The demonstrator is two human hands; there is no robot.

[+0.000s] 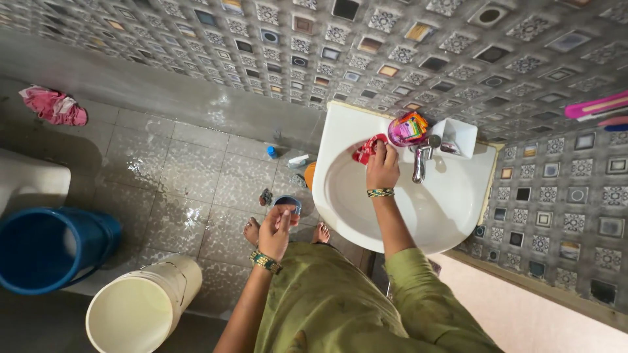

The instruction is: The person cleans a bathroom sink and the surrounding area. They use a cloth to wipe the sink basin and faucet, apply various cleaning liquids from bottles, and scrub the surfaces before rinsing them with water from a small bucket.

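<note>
Two hands work over a white washbasin (458, 216) fixed to a patterned tile wall. At the basin's back rim, just left of the chrome tap (420, 160), sits a pink round holder (400, 134) stuffed with small bright packets (412, 125) in orange, yellow and green; their print is too small to make out. Right of the tap, a white square soap tray (461, 135) rests in the corner. On the floor below the basin stand a small bottle with a blue cap (271, 152) and a pale spray bottle (299, 161) lying on its side.

The right hand (383, 167) reaches forward over the bowl, arm nearly straight, a beaded bangle at the wrist, its fingers clamped on a red cloth (367, 149) pressed against the basin's inner back wall, left of the tap. The left hand (276, 230) hangs lower, beside the basin's front left edge, wrist bent, fingers curled together around a small blue-rimmed cup (288, 204). Bare feet show on the wet tiled floor beneath. Off to the left stand a blue bucket (46, 252) and a cream bucket (140, 304), and a pink cloth (55, 106) lies near the wall.
</note>
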